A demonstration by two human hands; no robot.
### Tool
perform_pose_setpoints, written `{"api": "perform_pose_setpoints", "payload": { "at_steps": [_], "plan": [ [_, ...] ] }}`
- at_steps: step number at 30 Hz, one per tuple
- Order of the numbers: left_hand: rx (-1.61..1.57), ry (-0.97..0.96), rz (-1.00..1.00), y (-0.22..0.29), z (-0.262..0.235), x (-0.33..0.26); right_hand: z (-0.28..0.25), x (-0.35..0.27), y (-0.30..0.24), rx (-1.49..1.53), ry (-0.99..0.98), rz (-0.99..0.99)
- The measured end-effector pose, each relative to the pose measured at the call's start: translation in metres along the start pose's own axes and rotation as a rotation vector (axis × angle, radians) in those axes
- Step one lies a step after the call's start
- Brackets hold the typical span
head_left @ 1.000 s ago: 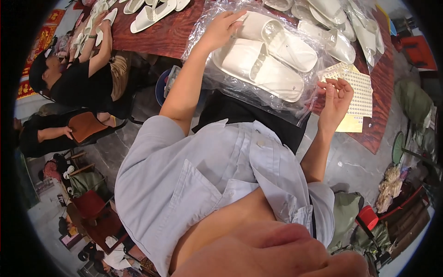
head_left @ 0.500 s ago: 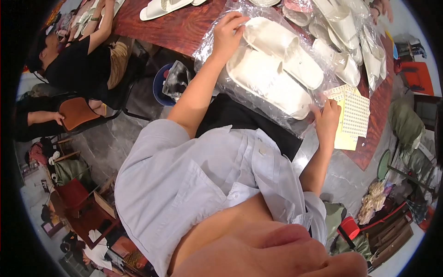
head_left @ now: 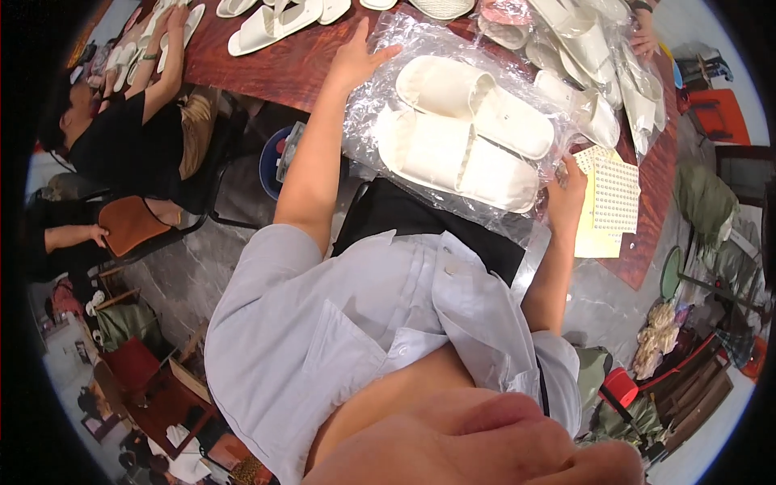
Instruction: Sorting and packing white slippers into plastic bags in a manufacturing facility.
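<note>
1. The left hand [head_left: 356,58] lies flat, fingers spread and apart, on the far-left corner of a clear bag [head_left: 380,121]; it grips nothing, and I judge that it pins the slippery film so that the bag does not slide.
2. The bag holds a pair of white slippers [head_left: 465,133] side by side (toes pointing toward the table's right end), and it overhangs the table's near edge just above the person's lap.
3. The right hand [head_left: 566,198] is at the bag's right end, fingers curled together at the film's edge and just beside a sheet of small stickers [head_left: 610,198]; whether it pinches the film or a sticker, I cannot tell.
4. The sticker sheet lies at the near-right corner of the table [head_left: 299,69], partly past the edge, likely kept there within reach of that hand.
5. Open room is scarce: more bagged slippers [head_left: 598,73] crowd the far-right side, touching the bag, and loose white slippers [head_left: 275,20] lie along the far edge.
6. The one bare strip of red wood is left of the left hand, toward a co-worker [head_left: 121,129] in black who sits at the left end.
7. Another person's hand [head_left: 644,40] rests at the far-right pile.
</note>
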State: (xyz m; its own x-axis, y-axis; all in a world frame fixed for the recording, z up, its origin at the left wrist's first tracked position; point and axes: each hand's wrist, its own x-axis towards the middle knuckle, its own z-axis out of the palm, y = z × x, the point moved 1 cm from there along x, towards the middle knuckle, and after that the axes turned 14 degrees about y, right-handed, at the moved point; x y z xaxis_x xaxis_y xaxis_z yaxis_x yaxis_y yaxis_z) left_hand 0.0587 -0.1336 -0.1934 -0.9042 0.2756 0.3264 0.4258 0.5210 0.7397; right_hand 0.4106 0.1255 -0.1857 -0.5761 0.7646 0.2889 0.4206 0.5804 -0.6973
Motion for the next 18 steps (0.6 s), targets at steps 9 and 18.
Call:
{"api": "perform_pose_setpoints", "payload": {
  "at_steps": [9,18],
  "plan": [
    [-0.240,-0.054,-0.042,-0.015,0.021,0.010,0.035,0.011,-0.024,0.196,0.142,-0.146],
    [-0.513,0.065,-0.066,-0.023,0.038,0.060,0.076,0.066,-0.001,0.235,0.222,-0.164]
  ]
}}
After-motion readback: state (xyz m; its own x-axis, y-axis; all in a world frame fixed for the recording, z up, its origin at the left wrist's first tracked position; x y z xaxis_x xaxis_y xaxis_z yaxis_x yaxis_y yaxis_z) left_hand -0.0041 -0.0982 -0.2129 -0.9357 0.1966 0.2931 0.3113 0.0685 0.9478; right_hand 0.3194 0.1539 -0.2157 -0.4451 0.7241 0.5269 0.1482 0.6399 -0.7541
